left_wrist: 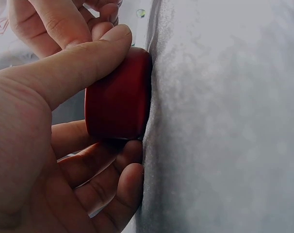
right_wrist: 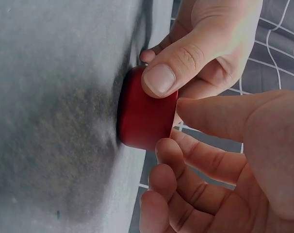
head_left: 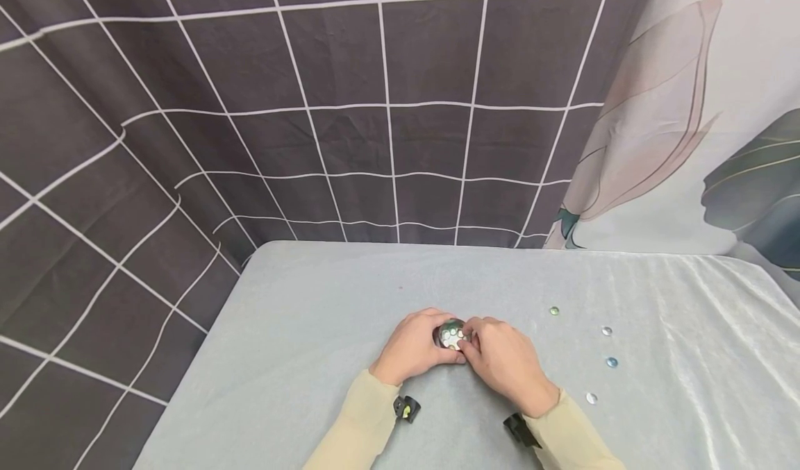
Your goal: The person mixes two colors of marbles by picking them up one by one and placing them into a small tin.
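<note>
A small round red tin (left_wrist: 119,97) stands on the pale cloth. From above, in the head view, shiny whitish and greenish round pieces (head_left: 451,334) show inside its rim. My left hand (head_left: 417,345) holds the tin from the left, thumb on the near side and fingers around the far side. The right hand (head_left: 503,360) is at the tin's right, its thumb and forefinger tips bent over the top edge. In the right wrist view its other fingers (right_wrist: 166,179) curl beside the tin. I cannot tell whether the right fingertips pinch a piece.
To the right lie several loose glass gems: a green one (head_left: 554,310), a blue one (head_left: 612,362), and clear ones (head_left: 592,398) near them. The cloth-covered table (head_left: 312,296) meets a dark checked curtain (head_left: 431,144) at the back. Each wrist wears a black camera (head_left: 407,409).
</note>
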A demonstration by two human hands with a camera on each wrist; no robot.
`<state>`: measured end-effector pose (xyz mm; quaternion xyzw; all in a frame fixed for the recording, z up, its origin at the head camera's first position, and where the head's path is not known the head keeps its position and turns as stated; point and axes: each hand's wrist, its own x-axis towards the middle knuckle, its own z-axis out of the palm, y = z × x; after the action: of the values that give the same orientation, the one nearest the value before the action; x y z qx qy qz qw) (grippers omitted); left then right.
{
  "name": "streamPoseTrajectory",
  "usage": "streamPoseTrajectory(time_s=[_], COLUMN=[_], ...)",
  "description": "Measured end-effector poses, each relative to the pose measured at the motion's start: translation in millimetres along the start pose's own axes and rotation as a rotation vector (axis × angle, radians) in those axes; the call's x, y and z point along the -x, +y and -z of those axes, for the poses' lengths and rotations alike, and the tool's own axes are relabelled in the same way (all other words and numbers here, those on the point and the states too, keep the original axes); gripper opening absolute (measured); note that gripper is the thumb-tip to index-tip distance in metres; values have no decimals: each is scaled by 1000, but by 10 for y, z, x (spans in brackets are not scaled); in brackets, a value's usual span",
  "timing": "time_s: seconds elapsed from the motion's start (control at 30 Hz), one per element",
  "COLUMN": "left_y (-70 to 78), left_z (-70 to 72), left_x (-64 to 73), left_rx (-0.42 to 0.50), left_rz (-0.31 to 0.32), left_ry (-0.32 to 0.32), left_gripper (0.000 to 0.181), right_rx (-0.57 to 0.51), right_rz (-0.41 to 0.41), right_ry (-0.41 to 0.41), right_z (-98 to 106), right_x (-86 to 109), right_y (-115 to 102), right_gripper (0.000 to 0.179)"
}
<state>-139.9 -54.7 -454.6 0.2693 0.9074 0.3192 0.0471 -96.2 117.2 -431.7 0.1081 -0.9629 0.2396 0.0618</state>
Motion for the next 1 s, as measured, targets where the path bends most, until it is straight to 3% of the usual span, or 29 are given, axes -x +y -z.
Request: streamPoseTrajectory(time_s=[1.0], left_y=[-11], left_z=[-5], left_x=[-1], left_rx=[25], left_rz=[25], left_ry=[1], left_gripper=[52], right_rx=[1], right_rz=[-32], right_ry=[-21], right_z=[153], right_x=[77], right_y=[13], right_gripper=[12])
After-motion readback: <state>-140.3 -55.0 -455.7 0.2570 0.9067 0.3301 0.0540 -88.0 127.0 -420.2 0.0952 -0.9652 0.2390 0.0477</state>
